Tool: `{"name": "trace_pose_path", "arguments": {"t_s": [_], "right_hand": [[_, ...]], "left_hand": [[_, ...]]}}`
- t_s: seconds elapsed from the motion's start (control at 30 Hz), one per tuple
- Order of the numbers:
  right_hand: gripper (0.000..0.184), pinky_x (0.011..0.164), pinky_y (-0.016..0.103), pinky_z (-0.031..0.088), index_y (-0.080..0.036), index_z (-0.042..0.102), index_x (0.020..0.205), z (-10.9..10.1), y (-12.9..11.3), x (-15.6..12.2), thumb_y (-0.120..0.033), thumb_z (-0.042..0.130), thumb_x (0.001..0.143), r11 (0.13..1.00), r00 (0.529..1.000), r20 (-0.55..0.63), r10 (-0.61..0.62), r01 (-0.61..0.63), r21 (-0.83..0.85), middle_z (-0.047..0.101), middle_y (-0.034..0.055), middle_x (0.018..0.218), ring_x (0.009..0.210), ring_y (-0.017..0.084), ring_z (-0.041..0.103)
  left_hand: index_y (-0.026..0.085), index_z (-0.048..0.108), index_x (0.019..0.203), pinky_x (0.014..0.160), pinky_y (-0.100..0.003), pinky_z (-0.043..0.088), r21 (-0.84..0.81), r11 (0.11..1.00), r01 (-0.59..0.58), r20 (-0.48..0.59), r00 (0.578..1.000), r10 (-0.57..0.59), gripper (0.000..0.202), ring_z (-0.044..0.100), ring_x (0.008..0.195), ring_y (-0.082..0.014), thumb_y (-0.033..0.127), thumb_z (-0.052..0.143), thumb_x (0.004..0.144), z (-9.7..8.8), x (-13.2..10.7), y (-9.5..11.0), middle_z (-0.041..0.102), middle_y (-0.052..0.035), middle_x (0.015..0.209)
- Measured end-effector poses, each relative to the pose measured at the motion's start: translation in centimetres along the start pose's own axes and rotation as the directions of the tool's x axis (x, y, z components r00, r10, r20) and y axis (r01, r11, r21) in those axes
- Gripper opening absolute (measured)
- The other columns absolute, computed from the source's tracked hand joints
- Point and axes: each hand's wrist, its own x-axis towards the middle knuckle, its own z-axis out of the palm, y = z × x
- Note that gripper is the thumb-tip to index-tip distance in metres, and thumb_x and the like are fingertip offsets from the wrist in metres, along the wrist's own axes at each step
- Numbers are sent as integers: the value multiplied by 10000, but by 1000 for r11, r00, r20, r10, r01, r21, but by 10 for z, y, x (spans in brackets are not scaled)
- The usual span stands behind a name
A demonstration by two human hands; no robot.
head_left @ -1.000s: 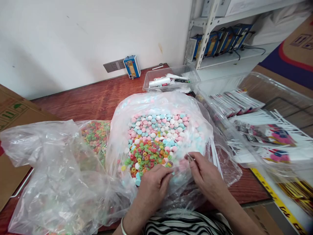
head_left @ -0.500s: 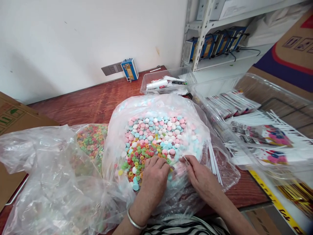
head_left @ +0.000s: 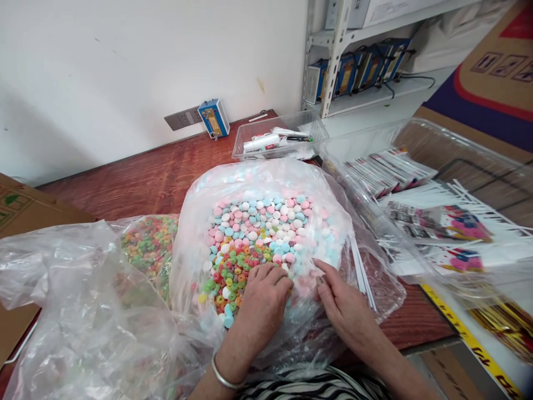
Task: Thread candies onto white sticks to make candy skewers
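An open clear plastic bag [head_left: 195, 205] in the middle holds pastel pink, blue and white round candies [head_left: 250, 214], with a heap of small coloured ring-shaped candies [head_left: 239, 266] on top. My left hand [head_left: 266, 294], a silver bangle at its wrist, lies over the right part of the ring heap. Its fingers are curled and close together; the fingertips and whatever they hold are hidden. To the right, my right hand [head_left: 343, 303] hovers at the bag's near side, index finger stretched out and thumb apart from it, nothing visible between them. Thin white sticks [head_left: 362, 269] lie beside it.
Another plastic bag [head_left: 83, 289] with ring candies [head_left: 150, 244] spreads at the left. Right, a clear bin [head_left: 375, 222] contains printed packets [head_left: 441, 222] and white sticks. Behind stand a small tray [head_left: 241, 145], a blue device [head_left: 214, 118] and a metal shelf [head_left: 335, 66]. Cardboard boxes flank both sides.
My right hand's pinch on a thin white piece has loosened; its index finger now points out. My left hand stays on the ring candies. The view has shifted slightly.
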Motion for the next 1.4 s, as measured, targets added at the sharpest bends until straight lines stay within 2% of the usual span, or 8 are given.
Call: {"name": "trace_pose_path", "arguments": {"t_s": [0.1,0.23,0.4,0.47,0.9,1.0,1.13,1.4], "right_hand": [[424,636,335,537,-155,534,1331,2,-2,6,-234,336,965,992,997,43,-62,66,-111,760,104,959,741,235,726],[409,783,360,546,-124,552,1285,7,-4,17,-201,338,946,988,991,-9,-135,134,-82,701,146,1172,979,252,704],[394,612,347,527,-123,544,1263,8,0,16,-246,330,956,998,999,25,-34,35,-59,752,101,868,710,253,722],[387,606,340,519,-138,540,1261,6,3,12,-255,327,960,999,999,36,-22,23,-39,752,88,843,714,254,725],[355,641,306,476,-156,544,1241,9,3,15,-257,347,964,999,999,43,-24,22,49,740,83,933,767,235,715],[280,617,289,429,-168,585,1133,13,-6,26,-270,381,969,1000,997,77,3,-3,-7,728,60,823,733,233,702],[174,558,277,323,-190,609,964,19,-15,38,-283,462,961,984,986,166,7,23,-177,714,45,737,705,236,696],[195,567,283,285,-193,610,1019,22,-16,39,-316,465,975,971,970,244,19,40,-237,734,64,800,751,252,705]], "left_hand": [[218,640,951,902,-423,412,-40,998,44,12,999,-44,83,538,1005,-239,228,581,894,-11,4,-5,665,-44,1018],[214,662,987,876,-401,424,-14,993,117,-16,993,-117,138,561,969,-239,260,556,911,-20,24,-16,677,-62,989],[167,676,836,794,-374,427,159,947,279,24,958,-286,161,572,905,-252,186,526,894,-10,59,-25,657,-105,890],[164,669,791,754,-360,422,162,942,295,56,950,-307,147,577,871,-253,185,549,871,-4,67,-26,650,-107,858],[204,642,929,750,-320,405,33,978,207,173,962,-210,132,587,851,-224,181,522,878,-21,55,-36,672,-48,833],[227,657,1081,827,-341,403,7,986,167,182,969,-166,247,580,947,-237,190,497,897,-17,54,-38,692,-55,938],[256,683,1066,849,-362,390,8,995,103,219,970,-102,270,559,973,-240,181,489,894,-18,49,-40,680,-52,981],[265,675,1025,894,-423,366,68,994,85,233,967,-98,254,526,1003,-261,153,579,818,-15,47,-34,650,-42,987]]}}
